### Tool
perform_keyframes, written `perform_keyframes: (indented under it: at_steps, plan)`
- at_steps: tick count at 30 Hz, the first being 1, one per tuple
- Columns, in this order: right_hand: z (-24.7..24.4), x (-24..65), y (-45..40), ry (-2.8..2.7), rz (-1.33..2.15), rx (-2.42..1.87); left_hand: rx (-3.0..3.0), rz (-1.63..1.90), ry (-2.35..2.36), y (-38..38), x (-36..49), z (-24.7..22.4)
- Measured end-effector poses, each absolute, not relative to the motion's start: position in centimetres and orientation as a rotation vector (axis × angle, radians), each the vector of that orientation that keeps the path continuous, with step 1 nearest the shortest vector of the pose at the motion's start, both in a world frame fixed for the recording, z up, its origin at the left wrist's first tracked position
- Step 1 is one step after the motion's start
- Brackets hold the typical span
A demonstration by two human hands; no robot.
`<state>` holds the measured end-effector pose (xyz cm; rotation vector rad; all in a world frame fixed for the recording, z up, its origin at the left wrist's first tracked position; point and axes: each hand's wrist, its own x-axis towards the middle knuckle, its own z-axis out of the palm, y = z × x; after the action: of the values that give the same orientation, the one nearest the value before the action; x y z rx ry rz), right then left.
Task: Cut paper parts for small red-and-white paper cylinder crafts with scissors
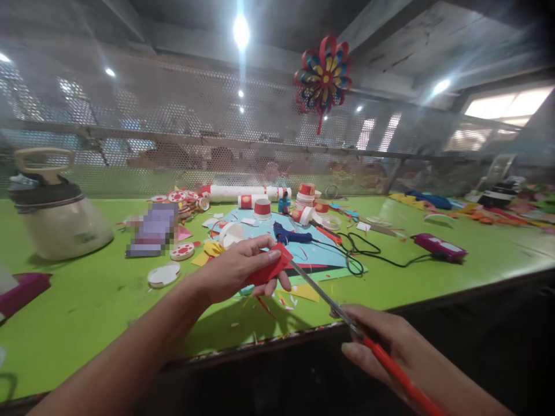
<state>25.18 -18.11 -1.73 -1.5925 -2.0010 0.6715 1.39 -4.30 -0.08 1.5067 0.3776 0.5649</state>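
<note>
Between the thumb and fingers of my left hand is a small piece of red paper, held above the table's near part. My right hand grips long scissors with red handles. Their metal blades point up and left, and the tips are at the right edge of the red paper. Whether the blades touch the paper is hard to tell. Behind my left hand a blue glue gun lies on light blue sheets, with small paper scraps scattered below.
On the green table stand a large jug at left and red-and-white paper cups at the back. A black cord runs right to a purple box. A paper flower hangs by the mesh screen.
</note>
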Motion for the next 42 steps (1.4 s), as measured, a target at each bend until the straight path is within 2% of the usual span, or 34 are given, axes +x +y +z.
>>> perform_keyframes:
  at_steps: [5,13,25,35,42]
  plan:
    - [-2.2,24.6,-19.4,-1.877,0.900,-1.529,1.476,0.505,0.361,-4.4,1.8,-0.6]
    - [-4.7,24.3,-20.4,-1.795,0.992,-1.335,1.425,0.432,0.462,-5.3,2.9,-0.7]
    - [-8.3,24.3,-20.5,-1.778,0.889,-1.375,1.339,0.384,0.665,-6.3,5.1,-3.5]
    - [-7.2,23.9,-20.7,-1.713,0.862,-1.519,1.360,0.400,0.679,-6.6,5.3,-3.3]
    - [-7.9,24.1,-20.4,-1.749,0.957,-1.472,1.343,0.416,0.732,-6.8,5.6,-3.3]
